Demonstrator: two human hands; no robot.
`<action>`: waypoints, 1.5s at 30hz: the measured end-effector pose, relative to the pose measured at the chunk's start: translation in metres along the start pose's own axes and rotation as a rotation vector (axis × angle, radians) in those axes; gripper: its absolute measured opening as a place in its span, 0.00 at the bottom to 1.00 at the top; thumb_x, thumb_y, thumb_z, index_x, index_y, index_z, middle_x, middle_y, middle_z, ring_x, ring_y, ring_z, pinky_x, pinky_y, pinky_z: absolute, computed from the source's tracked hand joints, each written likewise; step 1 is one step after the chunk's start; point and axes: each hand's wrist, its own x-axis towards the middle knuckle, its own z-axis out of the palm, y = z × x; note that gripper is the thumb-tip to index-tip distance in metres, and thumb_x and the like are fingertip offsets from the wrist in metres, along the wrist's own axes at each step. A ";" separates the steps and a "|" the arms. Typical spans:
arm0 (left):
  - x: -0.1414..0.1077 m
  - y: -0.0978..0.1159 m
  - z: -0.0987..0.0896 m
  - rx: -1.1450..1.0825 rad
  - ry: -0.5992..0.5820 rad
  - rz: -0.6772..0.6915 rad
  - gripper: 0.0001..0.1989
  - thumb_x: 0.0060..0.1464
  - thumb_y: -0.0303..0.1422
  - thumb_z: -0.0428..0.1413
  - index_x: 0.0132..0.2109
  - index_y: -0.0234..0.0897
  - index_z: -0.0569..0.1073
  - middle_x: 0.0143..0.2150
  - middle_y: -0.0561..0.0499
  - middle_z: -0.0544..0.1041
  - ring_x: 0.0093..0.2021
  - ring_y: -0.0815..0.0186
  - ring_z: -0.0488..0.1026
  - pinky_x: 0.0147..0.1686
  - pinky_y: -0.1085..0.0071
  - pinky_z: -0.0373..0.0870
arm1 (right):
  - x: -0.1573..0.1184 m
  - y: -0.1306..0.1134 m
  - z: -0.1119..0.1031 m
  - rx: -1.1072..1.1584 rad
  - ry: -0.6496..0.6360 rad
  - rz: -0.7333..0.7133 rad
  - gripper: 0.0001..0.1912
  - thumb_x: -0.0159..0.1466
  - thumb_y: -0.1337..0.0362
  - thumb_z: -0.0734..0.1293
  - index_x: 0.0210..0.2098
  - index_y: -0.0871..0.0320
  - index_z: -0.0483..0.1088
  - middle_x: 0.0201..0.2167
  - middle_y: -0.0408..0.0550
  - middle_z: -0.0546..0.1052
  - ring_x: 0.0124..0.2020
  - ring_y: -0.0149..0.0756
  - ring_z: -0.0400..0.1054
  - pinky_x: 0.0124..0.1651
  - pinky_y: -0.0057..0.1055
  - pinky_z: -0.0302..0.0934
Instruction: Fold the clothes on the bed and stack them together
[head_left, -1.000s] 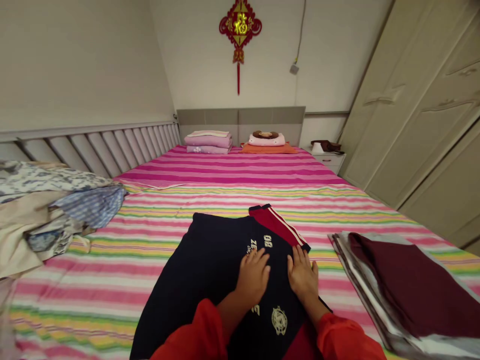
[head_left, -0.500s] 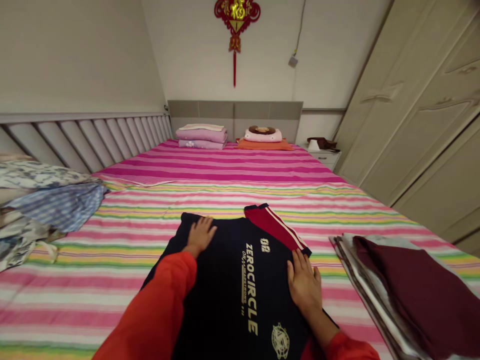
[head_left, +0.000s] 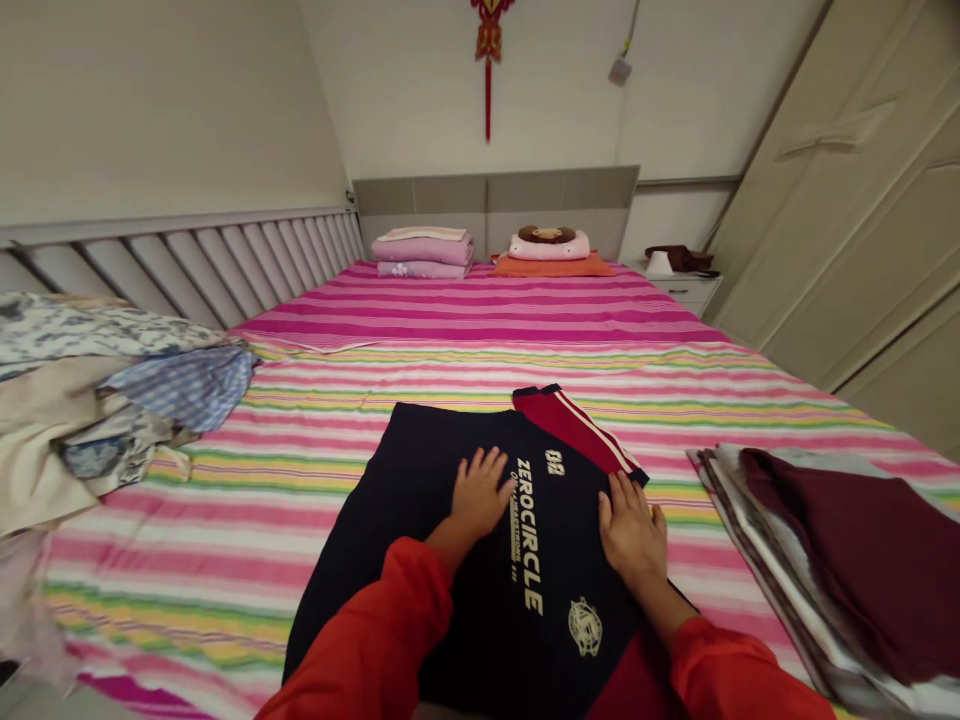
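A dark navy shirt (head_left: 420, 480) with red sleeves and pale printing lies on the striped bed, its collar side out of clear sight. My left hand (head_left: 481, 492) rests on the middle of the shirt, beside the printed letters, fingers spread. My right hand (head_left: 634, 527) lies on the shirt's right side, fingertips at the dark cuff of the upper red sleeve (head_left: 577, 430), fingers apart. Both palms face down on the cloth. Neither hand grasps anything.
Folded clothes with a maroon piece on top (head_left: 847, 550) lie at the right. Loose clothes (head_left: 187, 385) are heaped at the left. Folded bedding (head_left: 424, 250) and a pillow stack (head_left: 551, 255) stand by the headboard (head_left: 420, 195). A wardrobe (head_left: 862, 220) rises at the right.
My left hand has moved from the shirt's upper left edge rightward to its middle, beside the letters. My right hand stays by the sleeve cuff. The view has tilted down and turned slightly left.
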 end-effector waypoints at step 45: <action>-0.214 -0.148 -0.035 0.131 0.440 -0.308 0.24 0.65 0.33 0.38 0.61 0.35 0.68 0.62 0.43 0.70 0.65 0.56 0.62 0.63 0.53 0.56 | -0.005 -0.005 -0.014 0.084 -0.021 0.004 0.30 0.71 0.59 0.45 0.66 0.64 0.56 0.68 0.56 0.57 0.68 0.46 0.49 0.66 0.51 0.45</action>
